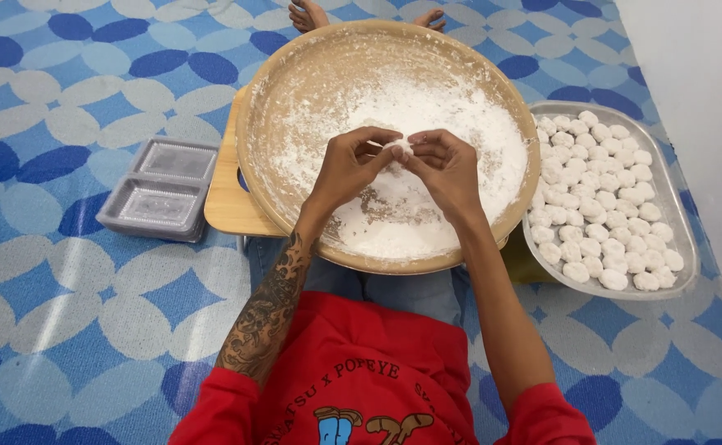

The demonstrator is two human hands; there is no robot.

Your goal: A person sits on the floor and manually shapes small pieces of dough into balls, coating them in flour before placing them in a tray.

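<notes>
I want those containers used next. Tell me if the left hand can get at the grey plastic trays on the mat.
Probably yes: the grey plastic trays lie uncovered beside the left hand, but it pinches a dough piece.

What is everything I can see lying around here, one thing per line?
Round tray: one, tan, on a board over the person's lap, dusted with white flour.
Flour: one patch, white, spread across the round tray.
Dough piece: one, white, small, pinched between both hands above the flour.
Metal tray: one, silver, on the floor right of the round tray.
Dough balls: many, white, in rows filling the metal tray.
Wooden board: one, light brown, under the round tray.
Plastic containers: a stack, grey, on the mat at left.
Mat: one, blue and white patterned, covering the floor.
Left hand: one, fingers on the dough piece.
Right hand: one, fingers on the dough piece.
</notes>
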